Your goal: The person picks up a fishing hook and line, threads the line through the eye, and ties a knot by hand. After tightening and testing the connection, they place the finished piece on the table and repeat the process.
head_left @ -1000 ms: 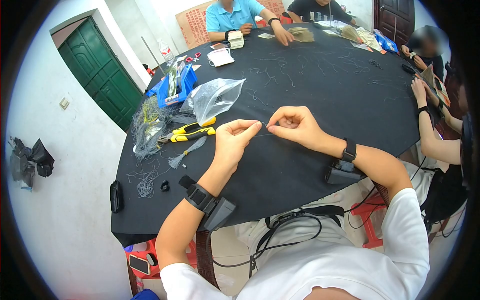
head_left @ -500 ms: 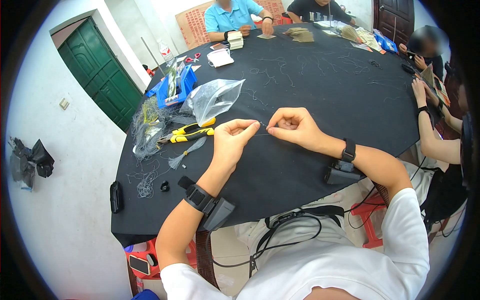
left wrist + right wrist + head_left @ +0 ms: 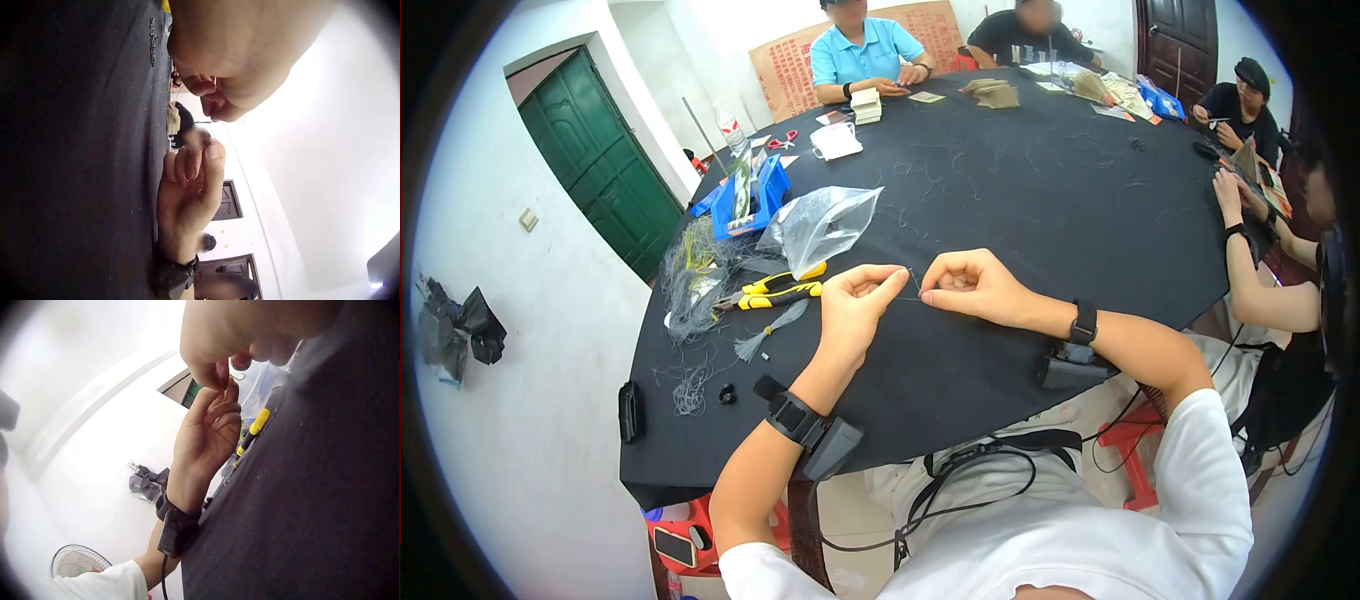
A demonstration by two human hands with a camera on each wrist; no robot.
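Over the black-covered table, my left hand (image 3: 852, 312) and right hand (image 3: 985, 290) face each other with a small gap between their fingertips. Thumb and forefinger of each pinch a thin grey line (image 3: 914, 284), which crosses the gap. In the right wrist view a small curved hook (image 3: 239, 376) shows by the fingertips. The left wrist view has the left hand close up at the top and the right hand (image 3: 190, 194) below it. Left of my left hand lie yellow-and-black pliers (image 3: 780, 292) and a tied bundle of grey line (image 3: 772, 330).
A clear plastic bag (image 3: 825, 228) and a blue bin (image 3: 750, 200) stand beyond the pliers. A tangle of line (image 3: 690, 295) spreads at the left. Loose strands lie across the black cloth (image 3: 1040, 230). Several people sit around the far and right sides.
The head view has shifted, so my hands and the table appear lower. My fingertips are slightly farther apart, still pinching the line. The person across has drawn a reaching hand back.
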